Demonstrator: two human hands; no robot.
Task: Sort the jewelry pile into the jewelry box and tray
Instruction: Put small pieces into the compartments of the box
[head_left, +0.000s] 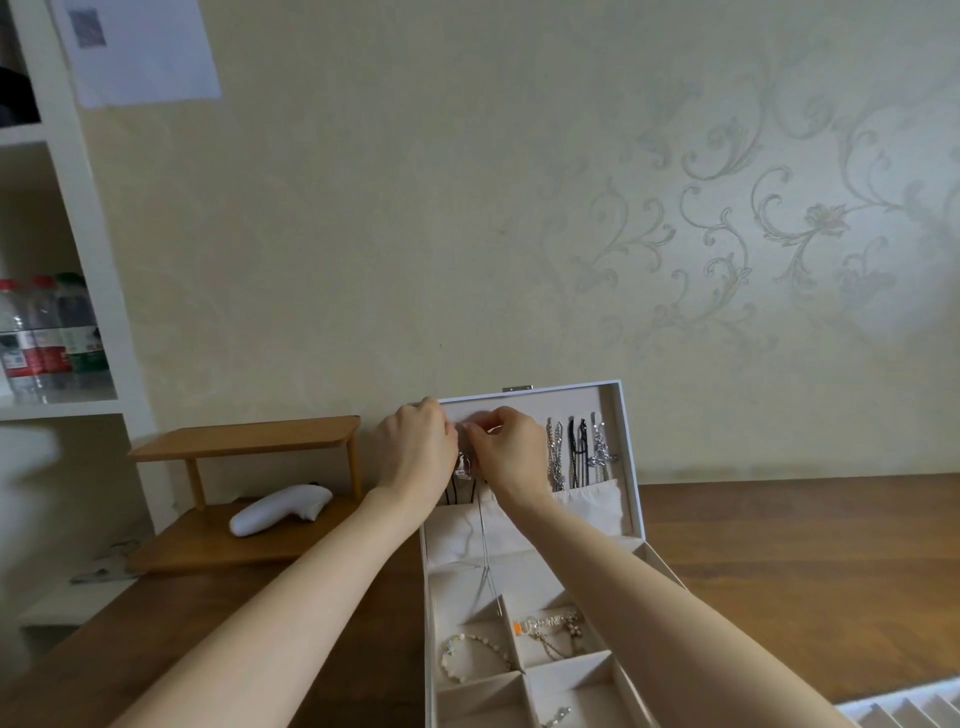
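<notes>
Head camera, me to the desk: both hands are up at the raised lid (612, 410) of the jewelry box (430, 613). The left hand (413, 452) and the right hand (511, 457) sit close together, fingertips pinching the top of a thin necklace (485, 551) against the lid's upper row.

Desk: Is it hooked?

Me: I cannot tell; my fingers cover the hook. The chain drops from my hands, crosses the lid's pocket (592, 504) and ends in a rear compartment of the base.

Desk: What's sorted so far?

Me: Several chains (576, 457) hang side by side on the right of the lid, their ends tucked into the pocket. In the base, a beaded bracelet (467, 657) lies in one compartment, a mixed cluster (550, 626) with an orange bit lies in the one to its right, and a small piece (558, 717) shows at the bottom edge.

Desk: And what's left?

Me: Hanging this necklace is the step in hand, I judge. The tray (904, 709) shows only a corner at lower right on the bench (779, 545), and the slots I see hold nothing. The pile is out of view, so the remainder is unknown. With several compartments unfilled, I'd guess we're around midway.
</notes>
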